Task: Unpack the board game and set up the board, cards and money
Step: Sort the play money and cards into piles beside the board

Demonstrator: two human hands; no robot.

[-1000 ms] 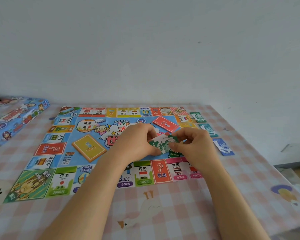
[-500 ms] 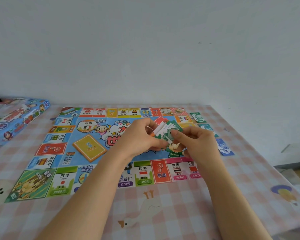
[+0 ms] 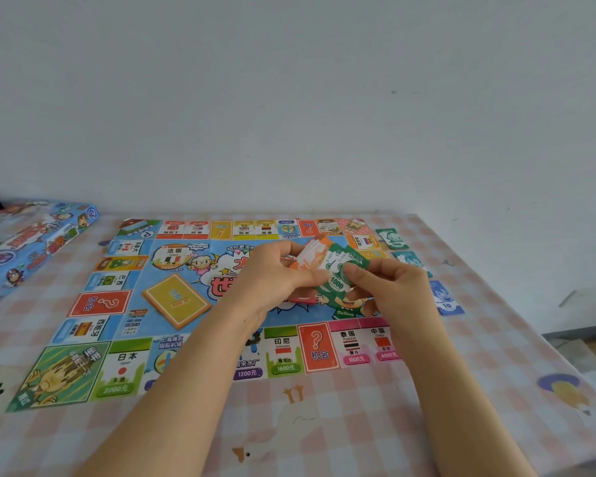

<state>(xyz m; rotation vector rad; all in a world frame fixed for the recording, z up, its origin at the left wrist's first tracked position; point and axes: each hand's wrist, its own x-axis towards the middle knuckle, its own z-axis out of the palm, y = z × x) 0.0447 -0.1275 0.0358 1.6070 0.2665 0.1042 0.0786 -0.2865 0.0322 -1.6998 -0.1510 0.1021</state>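
Observation:
The colourful game board (image 3: 124,304) lies flat on the checked tablecloth. Over its middle, my left hand (image 3: 276,273) and my right hand (image 3: 389,287) both hold a fanned stack of play money (image 3: 334,270), green 1000 notes in front and orange notes behind. A yellow card deck (image 3: 176,299) sits on the board's left half. A red card deck (image 3: 301,297) lies mostly hidden under my hands. Three money piles lie off the board's right edge: green (image 3: 392,238), teal (image 3: 406,259) and blue 10 notes (image 3: 445,299).
The blue game box (image 3: 31,242) rests at the table's far left. A white wall stands close behind the table. The table's right edge (image 3: 530,339) drops to the floor.
The money stack has been raised slightly and fanned wider; orange notes now show behind the green ones. Both hands stay over the board's middle.

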